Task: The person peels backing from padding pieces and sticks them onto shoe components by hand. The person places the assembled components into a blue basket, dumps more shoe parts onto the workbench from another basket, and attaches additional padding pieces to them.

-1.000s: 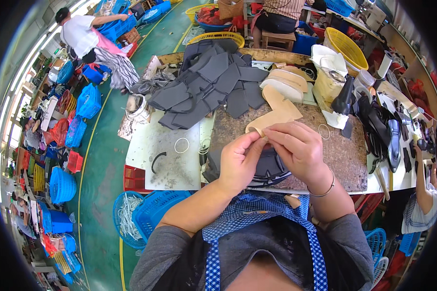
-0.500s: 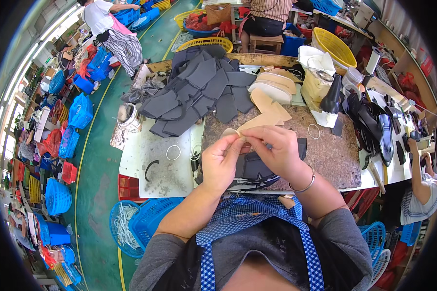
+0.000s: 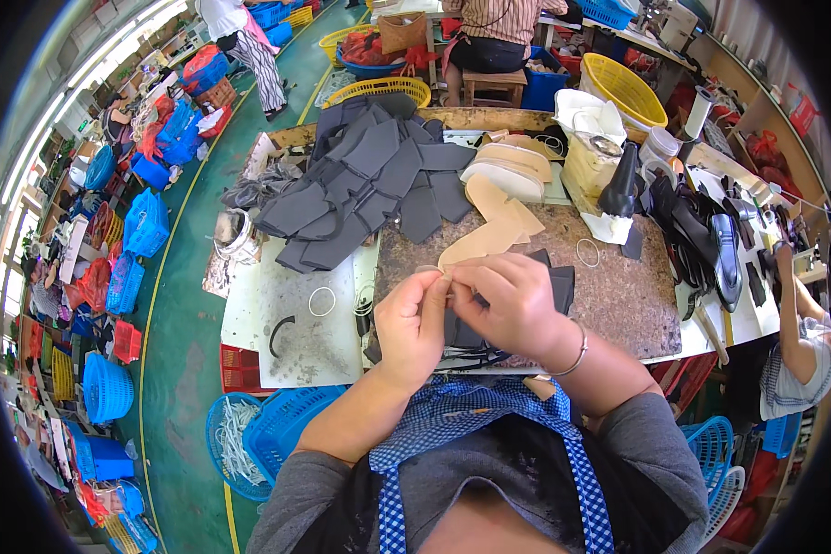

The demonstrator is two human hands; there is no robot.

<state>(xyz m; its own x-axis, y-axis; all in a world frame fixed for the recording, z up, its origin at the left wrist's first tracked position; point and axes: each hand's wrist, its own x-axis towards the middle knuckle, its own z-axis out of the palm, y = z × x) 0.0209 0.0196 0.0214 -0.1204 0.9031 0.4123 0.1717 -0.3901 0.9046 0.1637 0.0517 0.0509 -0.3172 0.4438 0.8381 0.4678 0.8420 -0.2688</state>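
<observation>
My left hand (image 3: 410, 321) and my right hand (image 3: 510, 301) meet above the near edge of the workbench, thumbs and forefingers pinched together. Between the fingertips is a small pale beige piece (image 3: 427, 269), mostly hidden by the fingers. Just beyond them lie flat, curved beige cut pieces (image 3: 489, 229) on the brown, worn board (image 3: 619, 305). Dark grey cut pieces (image 3: 560, 284) are under and behind my right hand, partly covered by it.
A large heap of dark grey cut pieces (image 3: 342, 189) fills the bench's far left. Beyond the board stand a glue-stained container (image 3: 589, 164) and a black cone-shaped object (image 3: 622, 185). Black shoe parts (image 3: 725, 258) lie to the right. Blue baskets (image 3: 291, 420) sit below left.
Both hands stay pinched together, with the fingers shifted slightly. The view has moved a little. At the far left, a walking person has gone farther away.
</observation>
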